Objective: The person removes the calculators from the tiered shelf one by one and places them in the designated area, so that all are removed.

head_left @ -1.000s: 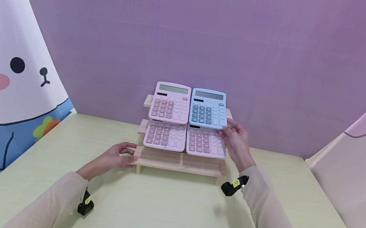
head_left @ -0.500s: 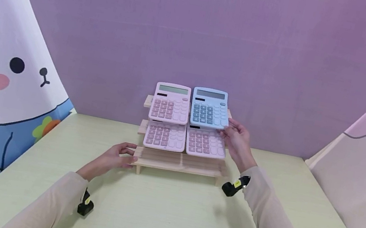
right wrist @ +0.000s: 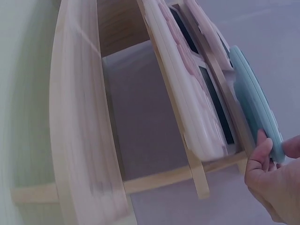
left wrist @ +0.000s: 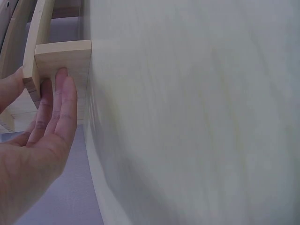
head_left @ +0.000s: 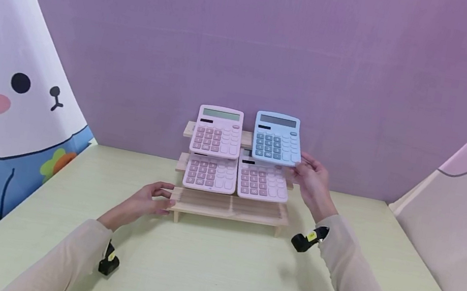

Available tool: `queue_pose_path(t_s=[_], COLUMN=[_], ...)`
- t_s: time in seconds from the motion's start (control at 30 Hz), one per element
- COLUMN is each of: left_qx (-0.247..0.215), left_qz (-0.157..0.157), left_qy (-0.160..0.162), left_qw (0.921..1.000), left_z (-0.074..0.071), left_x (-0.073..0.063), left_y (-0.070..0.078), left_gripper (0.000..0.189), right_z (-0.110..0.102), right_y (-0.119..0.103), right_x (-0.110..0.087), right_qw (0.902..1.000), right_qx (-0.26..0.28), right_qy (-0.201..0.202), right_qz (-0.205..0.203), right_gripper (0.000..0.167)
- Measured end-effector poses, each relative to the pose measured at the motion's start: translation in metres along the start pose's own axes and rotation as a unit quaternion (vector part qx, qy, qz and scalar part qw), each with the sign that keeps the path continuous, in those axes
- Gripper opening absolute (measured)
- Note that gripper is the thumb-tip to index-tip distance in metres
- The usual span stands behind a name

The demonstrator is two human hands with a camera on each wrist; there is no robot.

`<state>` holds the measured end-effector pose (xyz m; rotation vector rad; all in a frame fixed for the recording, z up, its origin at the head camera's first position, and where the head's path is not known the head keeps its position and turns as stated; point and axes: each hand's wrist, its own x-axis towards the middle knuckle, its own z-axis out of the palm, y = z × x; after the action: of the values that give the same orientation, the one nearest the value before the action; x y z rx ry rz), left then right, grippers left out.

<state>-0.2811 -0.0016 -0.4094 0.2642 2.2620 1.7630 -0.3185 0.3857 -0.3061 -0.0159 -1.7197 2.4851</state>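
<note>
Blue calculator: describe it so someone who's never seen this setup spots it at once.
In front of the purple wall stands a tiered wooden rack. At its upper right in the head view is the blue calculator, its lower right corner pinched by the right hand. It alone is blue; the other three calculators are pink.

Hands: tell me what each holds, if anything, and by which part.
The right hand pinches the blue calculator by its lower right corner. The left hand grips the rack at its front left end.
</note>
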Motion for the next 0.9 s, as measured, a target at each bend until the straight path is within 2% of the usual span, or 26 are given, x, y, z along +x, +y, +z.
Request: queue_pose_path(t_s=[0.33, 0.67, 0.9], left_qx=[0.004, 0.007, 0.006], left_qz=[-0.002, -0.006, -0.006], left_qy=[0.004, 0.006, 0.006], left_qw=[1.0, 0.9999, 0.9999], left_z=[0.0, 0.001, 0.001], left_x=[0.0, 0.002, 0.001], left_y=[0.001, 0.001, 0.001], left_gripper=[0.062, 0.061, 0.061], right_z=[-0.02, -0.043, -0.06], right_y=[-0.007, -0.013, -0.021], right_x=[-0.003, -0.005, -0.01], right_qw=[0.9999, 0.9996, 0.9998], right_qx=[-0.009, 0.028, 0.021], right_qy=[0.006, -0.005, -0.006], right_qz=[0.005, -0.007, -0.001], right_gripper=[0.052, 0.035, 0.044])
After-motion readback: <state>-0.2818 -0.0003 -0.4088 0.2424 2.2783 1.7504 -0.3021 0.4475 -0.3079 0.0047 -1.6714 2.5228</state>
